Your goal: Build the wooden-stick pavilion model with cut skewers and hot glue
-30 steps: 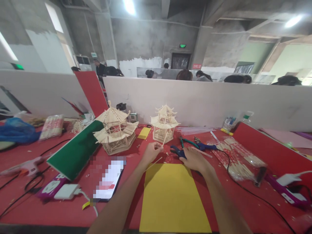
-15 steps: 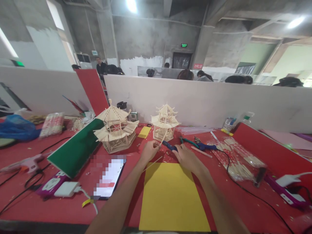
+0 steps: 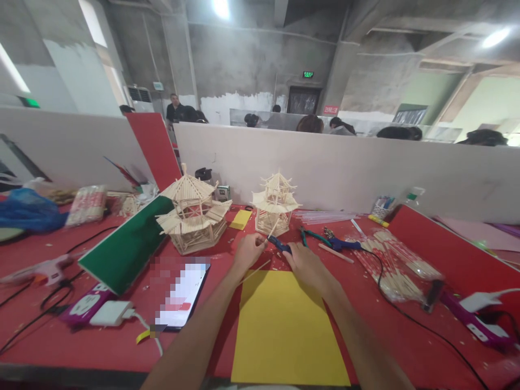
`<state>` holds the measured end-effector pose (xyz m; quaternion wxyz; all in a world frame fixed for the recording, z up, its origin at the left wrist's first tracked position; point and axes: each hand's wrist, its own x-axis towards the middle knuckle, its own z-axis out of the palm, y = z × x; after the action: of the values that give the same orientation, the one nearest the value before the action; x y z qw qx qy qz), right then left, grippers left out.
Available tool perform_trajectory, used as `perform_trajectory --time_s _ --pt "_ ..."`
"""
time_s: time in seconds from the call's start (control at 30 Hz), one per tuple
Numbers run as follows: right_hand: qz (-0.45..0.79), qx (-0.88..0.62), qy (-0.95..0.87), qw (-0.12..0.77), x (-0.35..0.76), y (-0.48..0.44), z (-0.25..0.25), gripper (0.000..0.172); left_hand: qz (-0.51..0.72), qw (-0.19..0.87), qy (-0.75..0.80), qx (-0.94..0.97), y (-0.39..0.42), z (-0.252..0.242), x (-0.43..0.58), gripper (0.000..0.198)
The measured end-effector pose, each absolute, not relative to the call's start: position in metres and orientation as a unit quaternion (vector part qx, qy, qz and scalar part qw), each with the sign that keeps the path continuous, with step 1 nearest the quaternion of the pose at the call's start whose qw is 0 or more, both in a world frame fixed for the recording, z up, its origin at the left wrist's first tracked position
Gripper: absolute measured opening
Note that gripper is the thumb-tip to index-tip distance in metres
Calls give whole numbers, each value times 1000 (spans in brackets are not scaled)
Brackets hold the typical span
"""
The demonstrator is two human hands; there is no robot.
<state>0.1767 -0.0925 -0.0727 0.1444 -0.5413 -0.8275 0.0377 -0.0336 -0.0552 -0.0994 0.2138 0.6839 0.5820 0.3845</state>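
My left hand [image 3: 252, 249] is closed, pinching a thin wooden stick [image 3: 273, 229] that slants up and away. In my right hand [image 3: 303, 260] is a dark blue hand tool [image 3: 279, 244] that looks like pliers; its front end meets the stick close to my left fingertips. Its jaws are too small to make out. Behind the hands stands a small stick pavilion [image 3: 276, 203], and a larger stick pavilion [image 3: 194, 216] is to its left. Another loose stick [image 3: 255, 272] lies by my left wrist, over the top edge of a yellow sheet [image 3: 288, 330].
A phone [image 3: 182, 298] and a green board [image 3: 125, 249] lie left. Teal-handled pliers [image 3: 314, 236], a blue corded tool [image 3: 345, 245] and bagged sticks [image 3: 394, 265] are on the right. Power strips [image 3: 87, 309] sit at the left. A white partition [image 3: 345, 168] closes off the back.
My right hand and the blue tool have shifted slightly left and down along the stick. My left hand stays nearly in place. In the background, a standing person has moved a little right.
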Motion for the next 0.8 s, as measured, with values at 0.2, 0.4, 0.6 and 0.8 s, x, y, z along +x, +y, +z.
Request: perform_trajectory --time_s 0.2,0.4,0.6,0.8 --pt "40 -553 -822 128 175 -93 -71 40 388 215 585 679 -55 -98 -33 20" --pt "25 -550 -824 136 173 -94 -74 41 387 222 586 676 -55 -99 -33 18" --pt "22 -553 -821 143 173 -95 -73 41 386 221 597 668 -56 -97 -32 16" --pt "18 -556 -818 150 171 -97 -75 42 383 212 607 663 -58 -96 -32 17"
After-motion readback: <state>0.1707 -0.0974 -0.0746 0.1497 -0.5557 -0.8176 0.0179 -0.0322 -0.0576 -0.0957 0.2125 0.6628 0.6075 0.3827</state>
